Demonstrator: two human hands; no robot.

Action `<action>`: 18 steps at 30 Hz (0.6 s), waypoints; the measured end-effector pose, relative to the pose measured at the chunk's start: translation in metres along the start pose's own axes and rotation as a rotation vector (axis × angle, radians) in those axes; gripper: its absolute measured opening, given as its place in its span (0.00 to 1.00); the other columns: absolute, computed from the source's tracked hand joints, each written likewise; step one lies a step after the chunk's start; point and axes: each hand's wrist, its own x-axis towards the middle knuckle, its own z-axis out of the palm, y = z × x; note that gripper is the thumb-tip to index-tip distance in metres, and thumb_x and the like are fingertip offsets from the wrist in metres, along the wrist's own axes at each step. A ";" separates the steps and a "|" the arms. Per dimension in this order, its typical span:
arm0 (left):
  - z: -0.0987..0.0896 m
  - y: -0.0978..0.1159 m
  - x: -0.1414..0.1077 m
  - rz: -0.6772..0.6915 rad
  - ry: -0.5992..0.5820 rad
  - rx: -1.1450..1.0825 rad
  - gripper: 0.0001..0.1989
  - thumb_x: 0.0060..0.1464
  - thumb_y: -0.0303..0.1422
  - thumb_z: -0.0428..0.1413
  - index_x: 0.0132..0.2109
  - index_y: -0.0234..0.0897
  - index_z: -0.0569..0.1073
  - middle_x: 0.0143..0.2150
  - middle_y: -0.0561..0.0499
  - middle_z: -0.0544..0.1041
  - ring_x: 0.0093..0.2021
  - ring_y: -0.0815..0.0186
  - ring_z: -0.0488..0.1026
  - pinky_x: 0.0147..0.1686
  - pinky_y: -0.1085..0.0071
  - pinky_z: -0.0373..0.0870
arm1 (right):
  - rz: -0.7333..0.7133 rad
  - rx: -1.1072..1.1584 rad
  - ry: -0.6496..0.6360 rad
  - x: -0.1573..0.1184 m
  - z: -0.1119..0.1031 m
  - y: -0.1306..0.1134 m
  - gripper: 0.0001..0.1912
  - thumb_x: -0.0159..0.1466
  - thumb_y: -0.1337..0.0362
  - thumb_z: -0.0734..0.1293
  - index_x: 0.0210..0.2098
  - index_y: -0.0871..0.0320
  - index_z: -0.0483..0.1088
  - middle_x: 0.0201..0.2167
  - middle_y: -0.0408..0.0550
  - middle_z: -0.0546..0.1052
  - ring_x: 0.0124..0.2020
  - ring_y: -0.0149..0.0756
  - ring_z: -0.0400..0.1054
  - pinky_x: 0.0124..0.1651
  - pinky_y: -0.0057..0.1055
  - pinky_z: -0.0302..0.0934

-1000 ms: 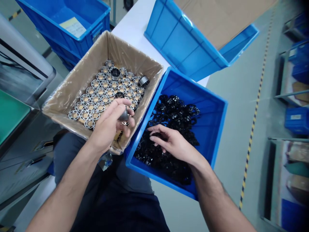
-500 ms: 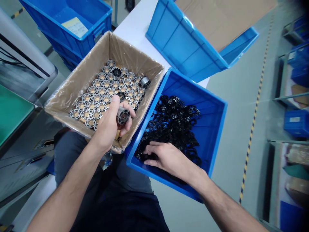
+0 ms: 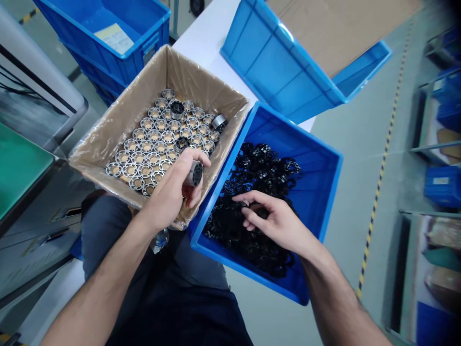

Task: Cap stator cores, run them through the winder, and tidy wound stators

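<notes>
L/R hands (image 3: 167,192) (image 3: 279,218) w/ bent fingers (image 3: 248,196)

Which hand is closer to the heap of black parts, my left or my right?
Right. Your right hand is right at the black parts; your left hand is over the cardboard box, holding a metal cylinder.

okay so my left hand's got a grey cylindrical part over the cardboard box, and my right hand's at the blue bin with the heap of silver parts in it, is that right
Not quite: the heaped parts in the blue bin at your right hand are black, not silver, as the head view shows. Your left hand does hold a grey cylindrical part over the cardboard box.
</notes>
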 end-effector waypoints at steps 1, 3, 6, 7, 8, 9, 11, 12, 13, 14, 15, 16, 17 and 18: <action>0.001 0.000 0.000 0.000 0.000 0.023 0.23 0.83 0.58 0.48 0.49 0.45 0.73 0.25 0.59 0.66 0.22 0.68 0.62 0.26 0.69 0.63 | -0.013 -0.002 0.040 0.002 0.000 0.000 0.19 0.74 0.54 0.73 0.59 0.56 0.83 0.38 0.44 0.80 0.30 0.35 0.82 0.33 0.31 0.80; 0.002 0.000 0.000 -0.003 0.010 0.059 0.27 0.81 0.61 0.48 0.47 0.45 0.73 0.24 0.58 0.64 0.22 0.67 0.62 0.26 0.68 0.63 | -0.069 -0.086 0.116 0.006 -0.001 -0.001 0.17 0.74 0.53 0.73 0.55 0.56 0.84 0.37 0.45 0.79 0.32 0.36 0.81 0.33 0.32 0.77; 0.002 -0.002 -0.001 -0.001 0.033 0.080 0.29 0.81 0.63 0.48 0.45 0.44 0.73 0.26 0.57 0.66 0.24 0.66 0.65 0.27 0.67 0.65 | -0.189 -0.350 0.217 0.013 0.000 0.001 0.12 0.71 0.59 0.73 0.50 0.55 0.85 0.35 0.46 0.79 0.35 0.38 0.77 0.37 0.34 0.73; 0.002 -0.003 -0.001 0.004 0.037 0.081 0.28 0.81 0.62 0.49 0.45 0.44 0.73 0.27 0.56 0.67 0.25 0.66 0.66 0.28 0.67 0.66 | -0.210 -0.408 0.241 0.014 0.000 0.002 0.12 0.71 0.61 0.72 0.51 0.55 0.85 0.35 0.46 0.79 0.34 0.38 0.76 0.38 0.36 0.73; 0.002 -0.004 -0.001 0.006 0.041 0.082 0.28 0.81 0.62 0.49 0.46 0.44 0.73 0.28 0.56 0.68 0.26 0.66 0.67 0.29 0.68 0.66 | -0.212 -0.430 0.261 0.014 0.001 0.004 0.14 0.71 0.62 0.71 0.53 0.55 0.83 0.35 0.45 0.80 0.33 0.38 0.75 0.38 0.36 0.73; 0.001 -0.005 -0.001 0.004 0.045 0.083 0.27 0.81 0.61 0.49 0.46 0.44 0.73 0.29 0.55 0.69 0.27 0.66 0.67 0.29 0.68 0.67 | -0.203 -0.419 0.280 0.014 0.001 0.005 0.15 0.71 0.63 0.70 0.55 0.55 0.82 0.36 0.46 0.81 0.31 0.37 0.75 0.37 0.36 0.72; 0.000 -0.006 -0.002 -0.005 0.044 0.085 0.27 0.81 0.61 0.49 0.47 0.44 0.73 0.32 0.54 0.72 0.29 0.65 0.68 0.29 0.68 0.67 | -0.177 -0.333 0.320 0.012 0.002 0.003 0.13 0.72 0.60 0.72 0.55 0.55 0.78 0.36 0.46 0.83 0.30 0.37 0.77 0.32 0.34 0.70; 0.000 -0.007 -0.003 -0.007 0.034 0.087 0.26 0.81 0.61 0.48 0.47 0.45 0.73 0.33 0.53 0.72 0.29 0.64 0.68 0.29 0.67 0.67 | -0.174 -0.271 0.343 0.011 0.004 -0.001 0.12 0.73 0.58 0.73 0.53 0.55 0.78 0.35 0.45 0.83 0.30 0.38 0.79 0.30 0.32 0.69; 0.000 -0.006 -0.003 -0.006 0.019 0.091 0.26 0.82 0.61 0.47 0.48 0.45 0.73 0.33 0.53 0.72 0.30 0.64 0.68 0.30 0.67 0.67 | -0.192 -0.205 0.366 0.010 0.005 -0.007 0.11 0.73 0.57 0.74 0.51 0.55 0.78 0.34 0.45 0.83 0.30 0.38 0.80 0.29 0.32 0.69; 0.000 -0.006 -0.004 -0.001 -0.002 0.096 0.26 0.82 0.60 0.47 0.49 0.45 0.73 0.32 0.54 0.72 0.29 0.63 0.67 0.31 0.66 0.67 | -0.235 -0.140 0.386 0.009 0.008 -0.015 0.09 0.74 0.57 0.75 0.49 0.54 0.79 0.35 0.45 0.84 0.29 0.37 0.80 0.29 0.32 0.71; 0.000 -0.005 -0.005 0.006 -0.021 0.101 0.25 0.82 0.60 0.46 0.50 0.45 0.73 0.31 0.54 0.71 0.29 0.63 0.66 0.32 0.65 0.66 | -0.300 -0.084 0.402 0.009 0.011 -0.025 0.07 0.74 0.59 0.76 0.49 0.54 0.81 0.37 0.45 0.84 0.29 0.35 0.80 0.30 0.32 0.72; 0.001 -0.004 -0.005 0.009 -0.035 0.107 0.25 0.83 0.59 0.46 0.51 0.46 0.73 0.30 0.55 0.70 0.29 0.62 0.65 0.32 0.64 0.66 | -0.379 -0.041 0.418 0.010 0.015 -0.035 0.05 0.74 0.62 0.76 0.48 0.54 0.83 0.39 0.45 0.85 0.29 0.33 0.80 0.32 0.32 0.74; 0.002 -0.003 -0.006 0.008 -0.042 0.113 0.24 0.83 0.59 0.46 0.52 0.46 0.73 0.30 0.55 0.70 0.28 0.62 0.65 0.33 0.63 0.65 | -0.463 -0.012 0.434 0.011 0.019 -0.047 0.04 0.74 0.65 0.76 0.48 0.53 0.85 0.43 0.46 0.86 0.30 0.32 0.80 0.34 0.32 0.76; 0.003 -0.002 -0.007 0.005 -0.043 0.120 0.24 0.83 0.59 0.46 0.54 0.46 0.73 0.30 0.55 0.69 0.28 0.62 0.65 0.33 0.63 0.65 | -0.537 0.005 0.447 0.014 0.025 -0.058 0.06 0.74 0.68 0.76 0.48 0.52 0.86 0.45 0.46 0.87 0.32 0.32 0.80 0.36 0.33 0.76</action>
